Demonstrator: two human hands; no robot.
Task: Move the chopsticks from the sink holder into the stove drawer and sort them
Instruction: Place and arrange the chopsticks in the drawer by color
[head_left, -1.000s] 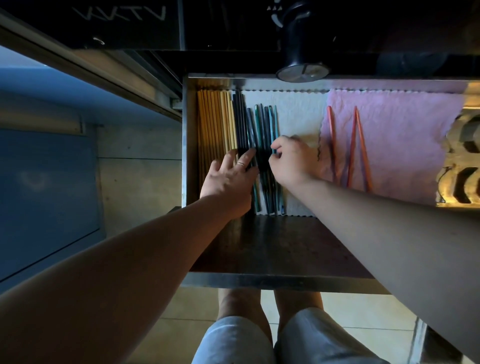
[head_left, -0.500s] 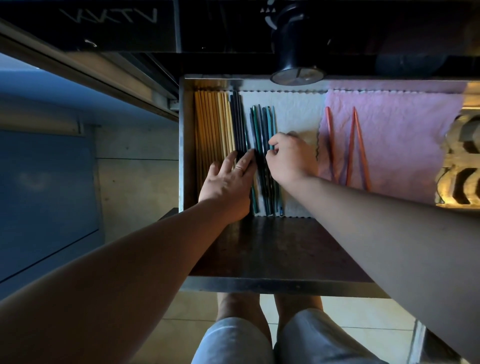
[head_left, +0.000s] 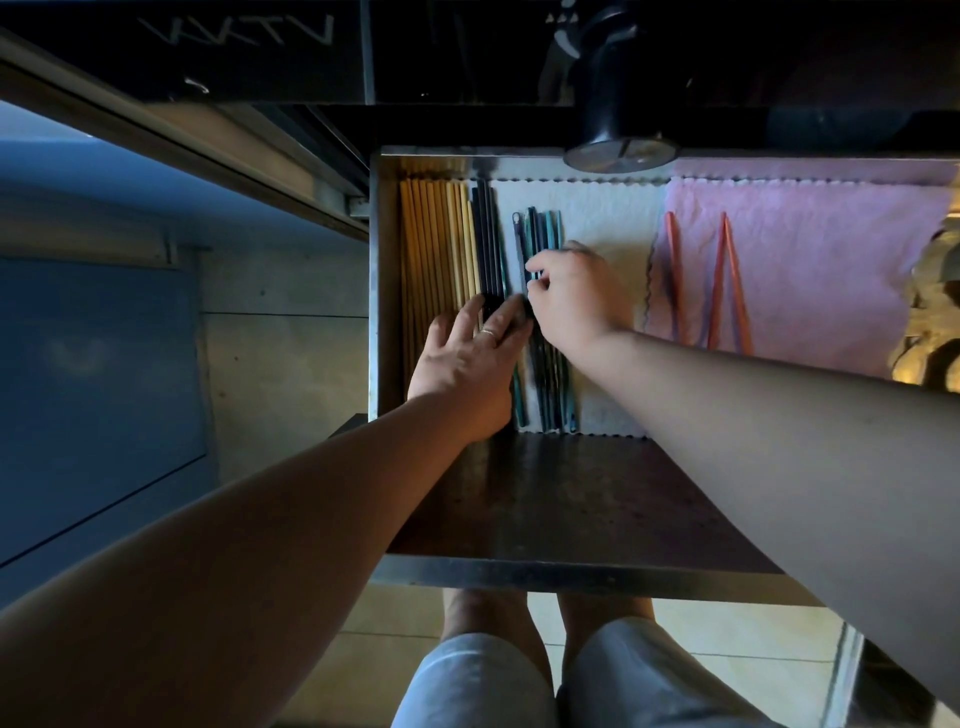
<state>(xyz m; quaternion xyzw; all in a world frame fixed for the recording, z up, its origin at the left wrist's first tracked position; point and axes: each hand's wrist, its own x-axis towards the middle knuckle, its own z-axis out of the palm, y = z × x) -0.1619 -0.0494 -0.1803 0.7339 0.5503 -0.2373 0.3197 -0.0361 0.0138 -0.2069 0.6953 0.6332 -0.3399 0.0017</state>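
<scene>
An open drawer is seen from above, its metal left wall at the left and its dark front panel nearest the viewer. Against the left wall, yellow chopsticks are laid side by side, lengthwise. Just beside them, black chopsticks are lined up on the edge of a white cloth. The left hand is laid flat, fingers spread and extended, pressing on the near ends of the yellow and black groups; nothing is gripped by it, and a ring is worn on one finger. To its right, teal chopsticks are bunched on the white cloth, roughly parallel. The right hand is curled over this bunch, its fingertips pinched around one or two teal sticks at mid-length. Further right, a pink cloth is spread over the drawer floor, and three orange chopsticks are lying on it, well apart from the teal group, two of them meeting at their far tips. A black knob overhangs the drawer's rear edge.
</scene>
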